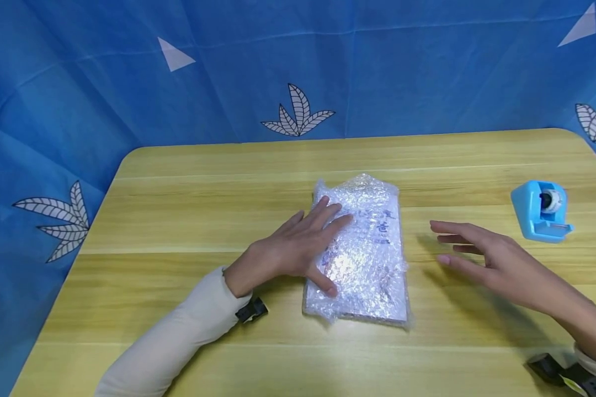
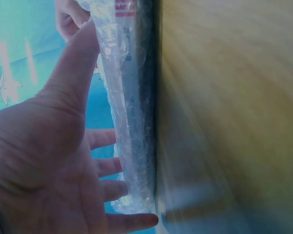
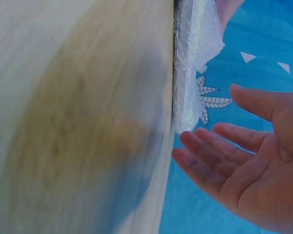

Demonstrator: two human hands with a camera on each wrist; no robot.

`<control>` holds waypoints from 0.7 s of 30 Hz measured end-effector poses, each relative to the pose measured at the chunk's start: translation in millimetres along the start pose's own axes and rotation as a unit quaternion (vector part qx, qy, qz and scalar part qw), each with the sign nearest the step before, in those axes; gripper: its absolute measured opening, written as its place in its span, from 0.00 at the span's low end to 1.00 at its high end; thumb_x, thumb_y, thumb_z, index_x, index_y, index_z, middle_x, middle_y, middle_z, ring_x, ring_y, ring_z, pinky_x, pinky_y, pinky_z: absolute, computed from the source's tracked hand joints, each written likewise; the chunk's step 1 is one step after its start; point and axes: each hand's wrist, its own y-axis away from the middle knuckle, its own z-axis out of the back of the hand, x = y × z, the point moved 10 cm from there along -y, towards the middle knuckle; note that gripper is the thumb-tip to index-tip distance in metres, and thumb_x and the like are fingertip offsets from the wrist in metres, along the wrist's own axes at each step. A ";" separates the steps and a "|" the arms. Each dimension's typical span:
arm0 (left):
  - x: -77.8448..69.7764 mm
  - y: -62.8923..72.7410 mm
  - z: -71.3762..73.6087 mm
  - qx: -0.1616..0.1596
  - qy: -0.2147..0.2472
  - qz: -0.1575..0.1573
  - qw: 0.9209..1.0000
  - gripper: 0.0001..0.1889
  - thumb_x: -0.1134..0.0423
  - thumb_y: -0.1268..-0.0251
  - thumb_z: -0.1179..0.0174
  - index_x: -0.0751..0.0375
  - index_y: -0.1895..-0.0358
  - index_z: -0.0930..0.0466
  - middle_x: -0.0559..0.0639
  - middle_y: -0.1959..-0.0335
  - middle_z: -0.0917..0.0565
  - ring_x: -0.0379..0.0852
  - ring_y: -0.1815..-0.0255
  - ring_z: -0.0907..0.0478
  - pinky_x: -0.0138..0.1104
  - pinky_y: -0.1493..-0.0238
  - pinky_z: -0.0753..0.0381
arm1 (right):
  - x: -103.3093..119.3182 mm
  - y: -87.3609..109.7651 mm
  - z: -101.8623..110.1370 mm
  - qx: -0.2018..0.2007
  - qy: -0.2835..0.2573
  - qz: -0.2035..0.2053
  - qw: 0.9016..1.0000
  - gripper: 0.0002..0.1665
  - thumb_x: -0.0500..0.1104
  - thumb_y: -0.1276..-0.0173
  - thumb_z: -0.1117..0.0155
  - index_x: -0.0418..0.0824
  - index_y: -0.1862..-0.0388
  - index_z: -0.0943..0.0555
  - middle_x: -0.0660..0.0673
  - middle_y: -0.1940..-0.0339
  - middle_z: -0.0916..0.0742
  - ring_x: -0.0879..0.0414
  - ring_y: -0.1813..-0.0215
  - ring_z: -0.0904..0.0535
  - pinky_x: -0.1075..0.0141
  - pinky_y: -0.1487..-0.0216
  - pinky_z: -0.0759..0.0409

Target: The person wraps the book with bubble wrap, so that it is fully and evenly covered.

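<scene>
A flat rectangular item wrapped in clear bubble wrap, likely a book by its printed cover, lies near the middle of the table. Dark handwritten-style characters show through the wrap. My left hand rests on its left side with fingers spread and the thumb toward the near end. In the left wrist view the left hand lies along the thick edge of the bubble-wrapped item. My right hand hovers to the right of the package, fingers extended and apart from it. The right wrist view shows the right hand holding nothing.
A light blue tape dispenser with a small roll stands at the right of the wooden table. Behind the table hangs a blue cloth with white leaf and triangle prints.
</scene>
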 end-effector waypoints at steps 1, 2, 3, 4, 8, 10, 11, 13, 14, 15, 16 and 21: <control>0.2 -0.4 0.1 0.000 0.002 0.001 1.000 0.72 0.34 0.57 0.20 0.50 0.14 0.60 0.56 0.13 0.64 0.54 0.15 0.78 0.62 0.20 0.58 | -2.7 1.4 2.3 -0.006 0.001 -0.006 1.000 0.32 0.41 0.22 0.35 0.39 0.23 0.30 0.35 0.29 0.21 0.35 0.38 0.18 0.63 0.45 0.16; 0.5 -0.7 -0.1 0.000 0.003 0.002 1.000 0.72 0.34 0.57 0.20 0.50 0.14 0.60 0.55 0.13 0.64 0.54 0.15 0.78 0.63 0.21 0.58 | -5.1 2.8 4.9 -0.011 0.005 -0.014 1.000 0.31 0.41 0.22 0.35 0.38 0.23 0.29 0.34 0.29 0.21 0.36 0.40 0.17 0.69 0.47 0.17; 0.7 -1.0 -0.4 0.002 0.002 0.003 1.000 0.72 0.33 0.57 0.20 0.50 0.14 0.60 0.55 0.13 0.65 0.53 0.15 0.78 0.63 0.21 0.58 | -7.1 4.5 8.6 -0.019 0.006 -0.019 1.000 0.30 0.40 0.22 0.36 0.37 0.24 0.29 0.33 0.31 0.20 0.42 0.42 0.15 0.71 0.50 0.16; 0.8 -1.1 -0.5 0.003 0.002 0.005 1.000 0.72 0.33 0.57 0.20 0.50 0.14 0.59 0.55 0.13 0.65 0.53 0.16 0.79 0.63 0.21 0.57 | -8.8 6.8 13.3 -0.032 0.010 -0.023 0.999 0.29 0.39 0.22 0.36 0.36 0.25 0.28 0.33 0.34 0.18 0.48 0.46 0.13 0.75 0.56 0.18; 2.1 0.0 -1.4 0.006 -0.002 0.010 1.000 0.71 0.33 0.56 0.21 0.49 0.14 0.58 0.55 0.13 0.65 0.54 0.16 0.78 0.63 0.21 0.55 | -24.2 17.0 38.0 -0.091 0.037 -0.069 0.993 0.23 0.38 0.19 0.41 0.33 0.29 0.24 0.36 0.55 0.11 0.64 0.68 0.16 0.70 0.76 0.23; 3.1 1.3 -1.1 0.003 -0.002 0.013 1.000 0.70 0.32 0.56 0.21 0.49 0.14 0.58 0.55 0.13 0.65 0.54 0.15 0.78 0.63 0.21 0.55 | -39.2 23.1 53.0 -0.133 0.049 -0.087 0.986 0.21 0.40 0.17 0.43 0.32 0.32 0.24 0.40 0.64 0.11 0.66 0.75 0.21 0.69 0.81 0.29; 3.6 1.9 -0.9 0.002 -0.002 0.013 1.000 0.70 0.32 0.56 0.21 0.49 0.14 0.58 0.55 0.13 0.64 0.54 0.15 0.78 0.64 0.21 0.54 | -49.1 26.2 60.1 -0.155 0.039 -0.096 0.982 0.21 0.40 0.17 0.44 0.31 0.33 0.24 0.44 0.68 0.11 0.64 0.78 0.22 0.69 0.82 0.31; 4.3 2.8 -0.6 -0.001 0.000 0.012 1.000 0.70 0.33 0.56 0.21 0.50 0.14 0.57 0.55 0.13 0.63 0.55 0.15 0.77 0.64 0.21 0.54 | -73.2 33.6 73.5 -0.205 0.007 -0.100 0.974 0.16 0.39 0.16 0.45 0.43 0.36 0.19 0.52 0.72 0.11 0.65 0.82 0.24 0.67 0.83 0.33; 4.3 2.9 -0.5 -0.002 0.001 0.011 1.000 0.69 0.33 0.55 0.21 0.50 0.14 0.57 0.55 0.13 0.63 0.55 0.15 0.77 0.64 0.21 0.54 | -85.5 37.6 79.5 -0.226 -0.020 -0.104 0.968 0.15 0.39 0.16 0.46 0.49 0.39 0.18 0.56 0.75 0.12 0.65 0.84 0.26 0.66 0.85 0.34; 4.1 2.9 -0.3 -0.003 0.001 0.009 1.000 0.69 0.33 0.55 0.21 0.50 0.14 0.57 0.55 0.13 0.63 0.55 0.15 0.76 0.64 0.21 0.54 | -97.9 41.5 84.6 -0.239 -0.065 -0.109 0.963 0.15 0.39 0.16 0.47 0.55 0.42 0.18 0.59 0.78 0.13 0.64 0.86 0.27 0.64 0.87 0.37; 3.9 2.8 -0.2 -0.003 0.002 0.007 1.000 0.69 0.33 0.55 0.21 0.50 0.14 0.56 0.55 0.13 0.63 0.55 0.15 0.76 0.64 0.21 0.54 | -109.5 45.1 88.3 -0.247 -0.104 -0.117 0.956 0.16 0.39 0.16 0.48 0.61 0.45 0.19 0.63 0.80 0.14 0.64 0.88 0.28 0.62 0.88 0.40; 4.5 1.4 -0.3 0.000 -0.006 0.005 1.000 0.69 0.33 0.54 0.22 0.50 0.14 0.58 0.56 0.13 0.64 0.56 0.15 0.77 0.63 0.21 0.53 | -145.5 54.6 95.1 -0.236 -0.215 -0.180 0.930 0.15 0.44 0.14 0.52 0.69 0.54 0.28 0.68 0.81 0.15 0.66 0.88 0.26 0.68 0.88 0.43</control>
